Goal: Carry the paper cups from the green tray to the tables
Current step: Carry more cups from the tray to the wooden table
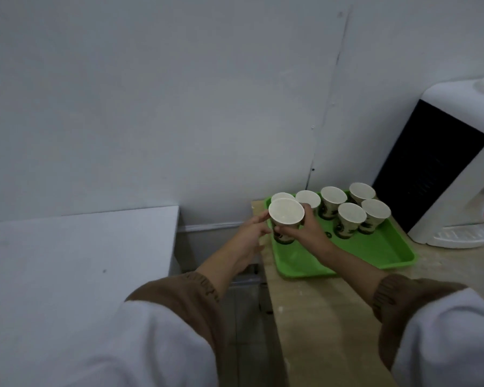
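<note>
A green tray (375,252) lies on a light wooden counter and carries several upright paper cups with green print; one of them (351,219) stands near the tray's middle. One more paper cup (286,216) is raised over the tray's left edge, its white inside facing me. My right hand (308,233) wraps its right side and my left hand (252,233) touches its left side with the fingertips. The cup's lower part is partly hidden by my fingers.
A white water dispenser (458,169) with a black panel stands right of the tray. A white table (76,252) sits to the left, across a narrow gap with floor below. The wooden counter (324,317) runs toward me. A grey wall is behind.
</note>
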